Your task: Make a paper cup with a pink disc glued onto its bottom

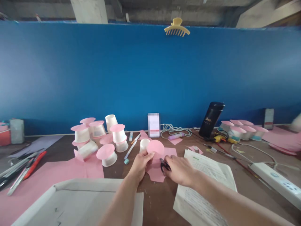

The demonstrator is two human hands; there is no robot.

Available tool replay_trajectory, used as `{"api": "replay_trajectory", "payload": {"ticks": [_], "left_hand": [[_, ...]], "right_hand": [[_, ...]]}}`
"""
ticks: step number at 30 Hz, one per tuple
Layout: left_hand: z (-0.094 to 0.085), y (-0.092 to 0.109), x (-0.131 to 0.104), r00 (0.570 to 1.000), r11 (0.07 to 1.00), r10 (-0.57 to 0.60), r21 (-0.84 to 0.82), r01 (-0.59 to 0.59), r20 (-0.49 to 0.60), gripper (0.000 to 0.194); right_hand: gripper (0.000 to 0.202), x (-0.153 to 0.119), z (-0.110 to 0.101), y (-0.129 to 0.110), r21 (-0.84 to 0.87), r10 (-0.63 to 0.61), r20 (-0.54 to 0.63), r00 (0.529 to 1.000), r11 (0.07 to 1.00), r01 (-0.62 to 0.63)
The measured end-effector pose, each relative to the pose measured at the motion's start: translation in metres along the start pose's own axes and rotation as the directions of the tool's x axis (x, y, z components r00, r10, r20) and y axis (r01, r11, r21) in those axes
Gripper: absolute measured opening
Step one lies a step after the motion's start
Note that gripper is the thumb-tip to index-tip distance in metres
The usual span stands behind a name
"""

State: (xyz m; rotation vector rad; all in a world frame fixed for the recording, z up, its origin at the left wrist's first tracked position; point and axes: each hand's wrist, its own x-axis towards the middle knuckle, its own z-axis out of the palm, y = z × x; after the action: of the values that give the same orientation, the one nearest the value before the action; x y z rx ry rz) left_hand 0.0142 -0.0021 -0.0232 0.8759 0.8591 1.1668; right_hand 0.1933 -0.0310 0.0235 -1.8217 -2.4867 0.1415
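Observation:
Between finger and thumb, my left hand (pixel 144 160) pinches the edge of a round pink paper disc (pixel 155 148). The black-handled scissors (pixel 164 165) are in my right hand (pixel 179 168), just below and right of the disc; their blades are mostly hidden. Beneath both hands lies a cut piece of pink paper (pixel 157 175). A white paper cup (pixel 144 145) stands right behind my left hand. To the left are several white cups with pink discs on top, among them a near one (pixel 109 159), and one cup (pixel 87 149) lies on its side.
Written sheets (pixel 204 185) lie at the right, near a white power strip (pixel 277 182). A black bottle (pixel 211 119) and a propped phone (pixel 154 125) stand by the blue partition. More pink-topped cups (pixel 246 133) are at the right. Cutters (pixel 33 166) rest at the left beside a white board (pixel 77 201).

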Motion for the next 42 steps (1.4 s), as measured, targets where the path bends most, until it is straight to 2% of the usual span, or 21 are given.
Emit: {"api": "replay_trajectory", "payload": {"ticks": [3, 8, 16, 19, 21, 22, 25, 27, 29, 30, 32, 38, 42], "left_hand": [[0.001, 0.001, -0.002, 1.000, 0.999, 0.025, 0.046, -0.025, 0.002, 0.031], [0.001, 0.001, -0.002, 0.998, 0.995, 0.066, 0.069, -0.067, 0.007, 0.031], [0.003, 0.003, -0.001, 0.999, 0.999, 0.038, 0.019, -0.038, -0.025, 0.023], [0.003, 0.003, -0.001, 0.999, 0.999, 0.038, -0.006, -0.039, -0.039, 0.023], [0.002, 0.003, -0.001, 0.998, 0.999, 0.048, -0.020, -0.049, -0.050, 0.023], [0.002, 0.002, 0.000, 0.997, 0.998, 0.055, -0.026, -0.057, -0.054, 0.023], [0.004, 0.003, -0.001, 0.995, 0.997, 0.076, -0.028, -0.078, -0.059, 0.025], [0.006, 0.004, -0.002, 0.994, 0.995, 0.091, -0.025, -0.093, -0.064, 0.029], [0.008, 0.006, -0.003, 0.992, 0.994, 0.101, -0.024, -0.103, -0.078, 0.033], [0.008, 0.006, -0.003, 0.991, 0.994, 0.104, -0.024, -0.107, -0.088, 0.035], [0.009, 0.006, -0.002, 0.988, 0.993, 0.112, -0.018, -0.114, -0.107, 0.037], [0.008, 0.005, -0.001, 0.983, 0.992, 0.126, -0.001, -0.127, -0.133, 0.037], [0.010, 0.006, -0.001, 0.985, 0.992, 0.127, -0.013, -0.129, -0.121, 0.036]], "right_hand": [[0.028, -0.004, 0.005, -0.003, 0.045, 0.047, -0.001, 0.999, 0.998, -0.047], [0.026, -0.001, 0.006, 0.007, 0.148, 0.112, 0.009, 0.994, 0.983, -0.112], [0.022, -0.002, 0.013, 0.003, 0.169, 0.090, -0.045, 0.995, 0.982, -0.081], [0.022, 0.004, 0.016, 0.010, 0.299, 0.128, -0.059, 0.990, 0.949, -0.105], [0.021, 0.008, 0.017, 0.019, 0.485, 0.152, -0.023, 0.988, 0.866, -0.122], [0.019, 0.011, 0.017, 0.024, 0.606, 0.138, 0.009, 0.990, 0.787, -0.115], [0.024, 0.015, 0.015, 0.035, 0.906, 0.123, 0.128, 0.984, 0.390, -0.167], [0.029, 0.015, 0.013, 0.038, 0.979, 0.110, 0.150, 0.982, 0.119, -0.163], [0.034, 0.014, 0.012, 0.037, 0.990, 0.087, 0.137, 0.987, -0.051, -0.133], [0.036, 0.013, 0.011, 0.036, 0.989, 0.080, 0.123, 0.989, -0.091, -0.115], [0.038, 0.011, 0.013, 0.035, 0.991, 0.067, 0.087, 0.994, -0.110, -0.079], [0.040, 0.014, 0.024, 0.035, 0.995, 0.048, 0.049, 0.998, -0.085, -0.045], [0.040, 0.018, 0.029, 0.034, 0.998, 0.133, 0.013, 0.991, -0.064, -0.005]]}}
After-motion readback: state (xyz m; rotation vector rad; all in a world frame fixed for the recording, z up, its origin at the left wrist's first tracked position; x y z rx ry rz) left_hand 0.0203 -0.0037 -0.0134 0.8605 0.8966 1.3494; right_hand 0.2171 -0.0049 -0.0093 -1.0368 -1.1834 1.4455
